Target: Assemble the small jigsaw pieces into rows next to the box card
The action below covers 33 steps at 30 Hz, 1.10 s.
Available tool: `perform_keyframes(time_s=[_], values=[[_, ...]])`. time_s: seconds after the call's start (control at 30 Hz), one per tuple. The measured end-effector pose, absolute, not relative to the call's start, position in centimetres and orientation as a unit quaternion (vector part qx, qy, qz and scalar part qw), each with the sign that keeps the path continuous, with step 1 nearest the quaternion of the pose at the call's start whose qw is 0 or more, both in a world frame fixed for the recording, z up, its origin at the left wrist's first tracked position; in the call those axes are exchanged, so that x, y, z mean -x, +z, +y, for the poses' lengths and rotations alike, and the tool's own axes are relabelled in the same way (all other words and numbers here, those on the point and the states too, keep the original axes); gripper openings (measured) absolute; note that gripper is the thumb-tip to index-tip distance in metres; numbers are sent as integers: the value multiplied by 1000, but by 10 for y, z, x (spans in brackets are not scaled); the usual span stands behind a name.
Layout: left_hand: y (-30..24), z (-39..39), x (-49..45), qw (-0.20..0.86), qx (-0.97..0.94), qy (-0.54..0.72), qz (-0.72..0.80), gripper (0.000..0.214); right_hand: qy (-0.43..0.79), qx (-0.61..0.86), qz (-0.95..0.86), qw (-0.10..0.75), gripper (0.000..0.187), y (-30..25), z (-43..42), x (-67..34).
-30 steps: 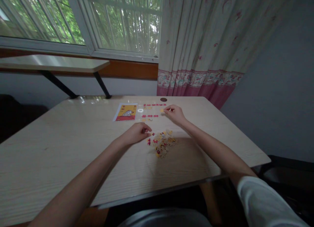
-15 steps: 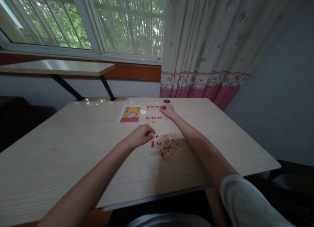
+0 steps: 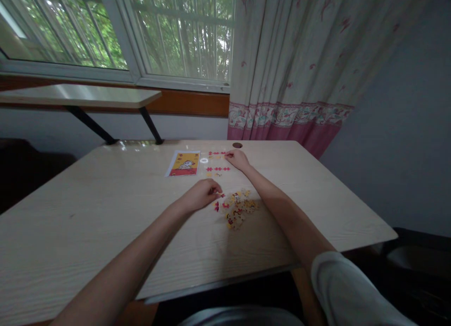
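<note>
My right hand (image 3: 237, 159) reaches to the far part of the table, thumb and finger pinched over the right end of a row of yellow puzzle pieces (image 3: 212, 157); the small piece at its fingertips is mostly hidden. Just beyond that row is a row of red puzzle pieces (image 3: 215, 153). A second red row (image 3: 217, 169) lies nearer, with a couple of yellowish pieces (image 3: 209, 174) below it. My left hand (image 3: 204, 193) rests with curled fingers, tips slightly apart, beside a small dark-red piece (image 3: 222, 195) at the left edge of a loose pile of puzzle pieces (image 3: 241, 207).
A picture sheet (image 3: 183, 163) showing a white animal on yellow and red lies left of the rows. Behind it, a raised shelf (image 3: 81, 95) stands on black legs. A round cable hole (image 3: 237, 145) sits by the table's (image 3: 105, 213) back edge, near the curtain (image 3: 282, 114).
My right hand has shifted slightly left along the yellow row. My left hand stays almost where it was beside the pile. The whole view has drifted a little.
</note>
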State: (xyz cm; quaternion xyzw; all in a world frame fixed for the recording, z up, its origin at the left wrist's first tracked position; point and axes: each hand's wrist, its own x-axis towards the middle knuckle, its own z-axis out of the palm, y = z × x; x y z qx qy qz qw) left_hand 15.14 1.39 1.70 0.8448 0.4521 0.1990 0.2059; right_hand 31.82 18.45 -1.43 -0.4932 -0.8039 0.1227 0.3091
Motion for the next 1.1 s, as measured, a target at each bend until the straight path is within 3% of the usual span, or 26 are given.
perform_keyframes(time_s=[0.43,0.6,0.83,1.0,1.1], values=[[13,14,-150,262,-820,219,459,7,164,385,-835,357,17,-1,134,-338],[17,12,-157,355,-757,302,458,20,176,329,-855,360,17,3,88,-353],[26,15,-162,509,-539,454,494,14,119,297,-853,413,17,10,58,-349],[25,14,-163,514,-527,460,496,16,75,280,-868,403,31,10,51,-345],[24,13,-163,506,-534,460,497,15,56,275,-876,391,29,10,49,-346]])
